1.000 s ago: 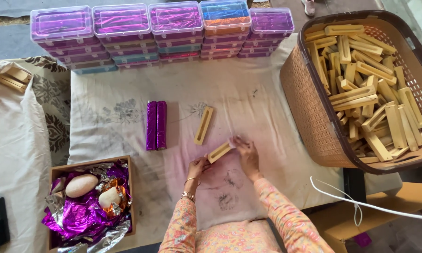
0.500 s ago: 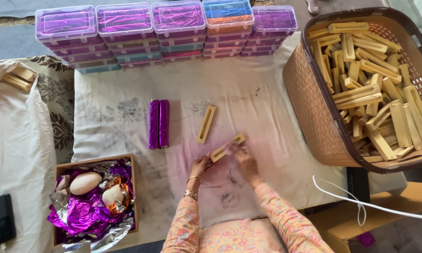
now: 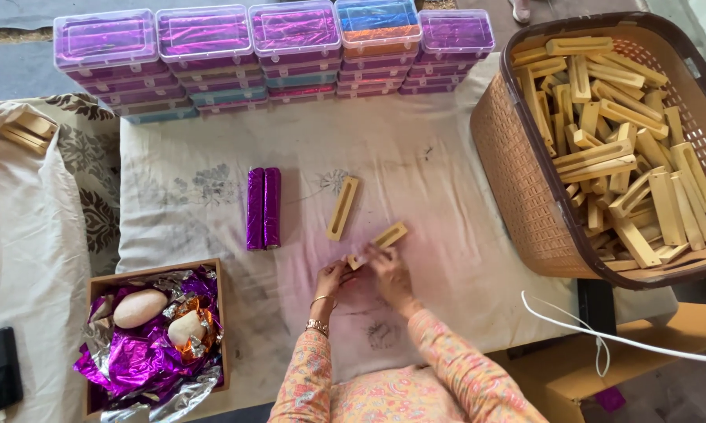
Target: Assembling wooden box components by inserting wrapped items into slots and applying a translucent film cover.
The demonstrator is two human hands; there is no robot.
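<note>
I saw both hands pinching one slotted wooden block (image 3: 382, 240) on the cloth: left hand (image 3: 331, 278) at its near end, right hand (image 3: 388, 270) alongside. Judging by this, handling had begun; wrapping foil (image 3: 145, 356) lay well apart.

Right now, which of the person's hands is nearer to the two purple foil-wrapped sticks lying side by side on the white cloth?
Left. The left hand is right of and below the purple foil-wrapped sticks, at the near end of a slotted wooden block. The right hand is farther right, beyond it.
</note>
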